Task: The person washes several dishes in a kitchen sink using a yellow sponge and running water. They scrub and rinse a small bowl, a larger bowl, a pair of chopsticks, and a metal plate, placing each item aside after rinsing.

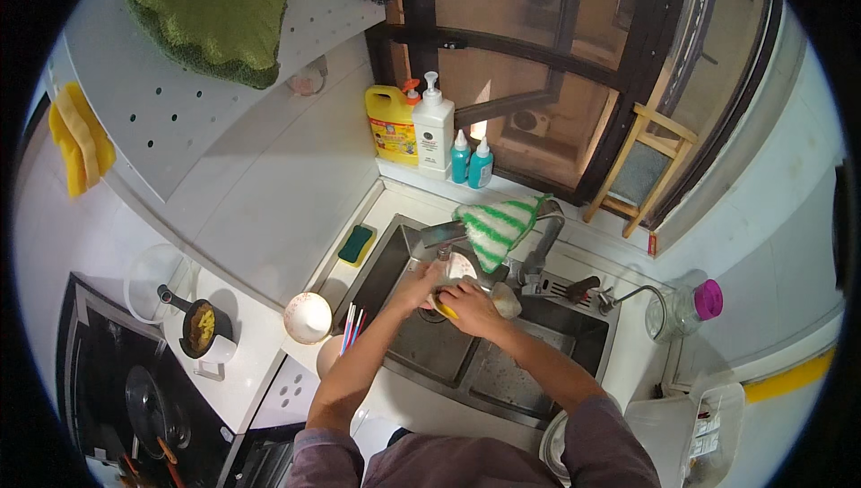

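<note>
Over the left basin of the steel double sink (430,347), my left hand (417,288) grips a white bowl (461,264) with a reddish pattern, seen only in part. My right hand (473,308) presses a yellow sponge (444,308) against it; fingers hide most of the sponge. Both hands are under the end of the faucet (444,251), whose arm carries a green-and-white striped dishcloth (501,227). A pale translucent item (506,299) hangs by the divider, right of my right hand. Another patterned bowl (308,318) sits on the counter to the left.
A green-and-yellow scrub sponge (356,245) lies on the back-left ledge. Soap bottles (434,128) line the windowsill. Chopsticks (351,328) stand near my left forearm. A small pan (205,330) with food is by the stove. A glass jar (672,316) stands right of the sink.
</note>
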A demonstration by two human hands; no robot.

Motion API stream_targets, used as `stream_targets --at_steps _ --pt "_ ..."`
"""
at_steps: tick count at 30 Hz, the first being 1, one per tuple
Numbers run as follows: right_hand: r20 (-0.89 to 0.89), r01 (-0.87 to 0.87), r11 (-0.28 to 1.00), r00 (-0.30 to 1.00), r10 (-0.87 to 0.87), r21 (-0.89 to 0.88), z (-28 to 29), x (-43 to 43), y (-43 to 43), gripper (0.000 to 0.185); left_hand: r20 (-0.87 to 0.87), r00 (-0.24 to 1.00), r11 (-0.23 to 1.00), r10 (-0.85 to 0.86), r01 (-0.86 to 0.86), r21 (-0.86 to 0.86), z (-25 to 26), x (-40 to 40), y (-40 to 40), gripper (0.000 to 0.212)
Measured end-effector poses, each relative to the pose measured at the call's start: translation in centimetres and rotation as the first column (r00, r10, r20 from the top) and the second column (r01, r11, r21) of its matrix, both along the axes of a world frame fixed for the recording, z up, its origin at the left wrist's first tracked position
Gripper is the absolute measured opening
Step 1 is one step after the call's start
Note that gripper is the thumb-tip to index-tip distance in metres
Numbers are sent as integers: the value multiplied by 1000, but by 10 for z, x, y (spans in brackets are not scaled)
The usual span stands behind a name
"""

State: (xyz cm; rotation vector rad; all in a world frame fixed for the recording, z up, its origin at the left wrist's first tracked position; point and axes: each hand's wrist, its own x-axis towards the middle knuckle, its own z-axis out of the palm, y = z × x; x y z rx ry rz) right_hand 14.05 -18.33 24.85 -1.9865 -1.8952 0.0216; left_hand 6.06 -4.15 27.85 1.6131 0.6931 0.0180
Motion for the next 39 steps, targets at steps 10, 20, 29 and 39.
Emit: stream_targets --at_steps 10,20,29,39 --pt "-999 99 995 39 0 4 -24 -7 16 36 -260 927 436 -270 359 826 8 24 -5 63" --pt "-990 163 983 129 59 80 -23 -2 27 38 -163 959 447 -234 255 858 26 26 -13 62" --pt "-900 229 973 429 -80 23 -31 -9 46 43 283 873 337 -397 -147 930 -35 24 -9 55" --pt "-859 208 977 -490 147 49 -23 -6 18 39 357 929 662 -103 331 -672 -32 13 58 37"
